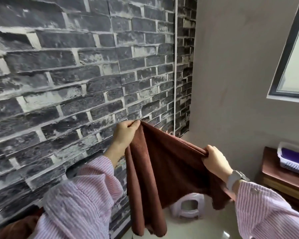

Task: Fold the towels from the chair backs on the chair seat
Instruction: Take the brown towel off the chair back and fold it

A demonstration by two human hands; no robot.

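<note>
From the head view, we hold a brown towel [162, 169] up in the air in front of the dark brick wall [76, 66]. Our left hand [126, 133] is clamped on one top corner, fingers curled and pinching the cloth, raised higher and farther from us. Our right hand [214, 161] is clamped on the other end of the top edge, lower and to the right, with a watch [236, 178] on that wrist. The towel hangs between them in deep, uneven folds, and its lower edge drops well down toward the pale floor [197, 226].

No chair seat shows here, so we cannot tell where the fold will be laid down.

We judge these risks:

- The top edge is slack and slanted because our hands sit at different heights; if we bring the corners together like this, the fold will likely come out crooked.
- The cloth is bunched near our left hand, so a trapped pleat may carry into the fold.
- The hanging end could brush the floor or catch the small white stool [188, 206] below if we lower the towel blind.
- More brown cloth [16, 226] lies at the near left under our sleeve; our left elbow may drag it.
</note>
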